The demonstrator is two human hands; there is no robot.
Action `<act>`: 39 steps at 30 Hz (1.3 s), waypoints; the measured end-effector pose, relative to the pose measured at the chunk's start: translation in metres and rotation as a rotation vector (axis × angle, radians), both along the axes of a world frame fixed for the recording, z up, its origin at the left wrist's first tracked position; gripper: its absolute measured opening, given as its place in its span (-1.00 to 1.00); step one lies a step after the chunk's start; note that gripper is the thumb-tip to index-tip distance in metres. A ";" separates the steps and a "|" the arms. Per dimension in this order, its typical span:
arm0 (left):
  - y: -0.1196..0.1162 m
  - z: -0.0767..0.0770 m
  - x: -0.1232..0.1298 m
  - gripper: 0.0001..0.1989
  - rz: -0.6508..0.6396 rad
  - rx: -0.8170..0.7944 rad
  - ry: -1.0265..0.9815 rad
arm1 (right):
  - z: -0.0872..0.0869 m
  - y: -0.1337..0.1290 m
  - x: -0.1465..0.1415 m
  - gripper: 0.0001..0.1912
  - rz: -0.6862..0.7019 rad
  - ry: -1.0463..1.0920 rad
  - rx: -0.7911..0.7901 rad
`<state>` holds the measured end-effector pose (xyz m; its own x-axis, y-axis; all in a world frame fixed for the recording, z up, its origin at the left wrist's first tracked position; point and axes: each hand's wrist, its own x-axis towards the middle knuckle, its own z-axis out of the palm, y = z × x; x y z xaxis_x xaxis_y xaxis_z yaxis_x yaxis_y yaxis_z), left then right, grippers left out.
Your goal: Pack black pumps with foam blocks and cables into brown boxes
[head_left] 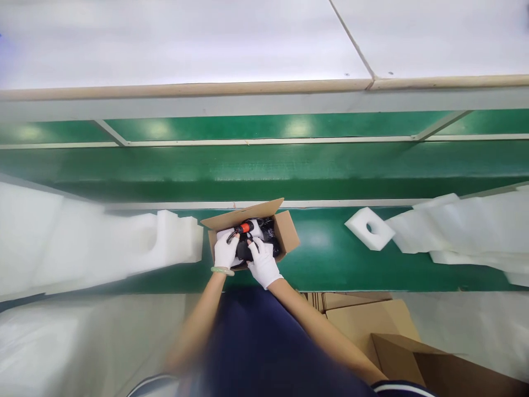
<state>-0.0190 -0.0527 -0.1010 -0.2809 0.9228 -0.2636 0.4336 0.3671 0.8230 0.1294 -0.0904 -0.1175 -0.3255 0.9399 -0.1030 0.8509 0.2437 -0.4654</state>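
Observation:
An open cardboard box (287, 231) stands on the green surface in front of me, its flaps raised at the back and right. In it lie a black cylindrical piece with an orange-red band (247, 226), a black block-like item (243, 251), and black items in shiny plastic (268, 227). My left hand (225, 253), in a white glove, reaches in at the left, fingers closed at a black cable (232, 236) beside the banded piece. My right hand (264, 266), also gloved, has its fingers bent over the black block. Both palms hide part of the contents.
Rows of white foam pieces stand at the left (177, 237) and right (454, 226). A separate foam block with a hole (367, 240) lies at the right. Beyond is a white raised shelf (206, 44). Cardboard cartons (367, 325) are below the near edge.

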 end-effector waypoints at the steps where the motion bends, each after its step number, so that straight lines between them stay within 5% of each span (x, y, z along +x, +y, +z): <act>1: -0.005 -0.002 0.002 -0.73 0.058 -0.002 -0.005 | -0.004 0.000 0.000 -0.20 -0.026 0.013 -0.007; 5: -0.022 -0.008 0.021 -0.66 0.320 -0.010 0.037 | -0.016 0.002 -0.005 -0.19 -0.140 0.061 -0.101; 8: -0.023 -0.012 0.038 -0.37 0.376 -0.038 0.147 | -0.017 -0.003 -0.012 -0.34 -0.182 0.086 -0.129; 11: -0.017 -0.018 0.045 -0.11 0.299 0.007 0.341 | -0.013 -0.008 -0.012 -0.40 -0.171 0.066 -0.176; 18: -0.013 -0.027 0.030 -0.16 0.152 0.140 0.463 | -0.001 0.027 0.008 -0.59 0.045 -0.140 -0.124; 25: 0.002 -0.027 0.012 -0.26 -0.013 0.147 0.503 | -0.003 0.062 0.025 -0.54 0.442 -0.176 0.037; 31: 0.018 -0.026 -0.007 -0.24 -0.158 0.111 0.470 | 0.011 0.087 -0.003 -0.67 0.391 -0.308 -0.066; 39: 0.038 -0.033 -0.017 -0.27 -0.296 0.072 0.513 | 0.007 0.036 0.030 -0.59 0.433 -0.272 -0.084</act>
<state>-0.0357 -0.0150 -0.1337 -0.0844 0.9918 -0.0957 0.8578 0.1212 0.4995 0.1595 -0.0548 -0.1107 -0.6335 0.7099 -0.3078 0.7736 0.5713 -0.2742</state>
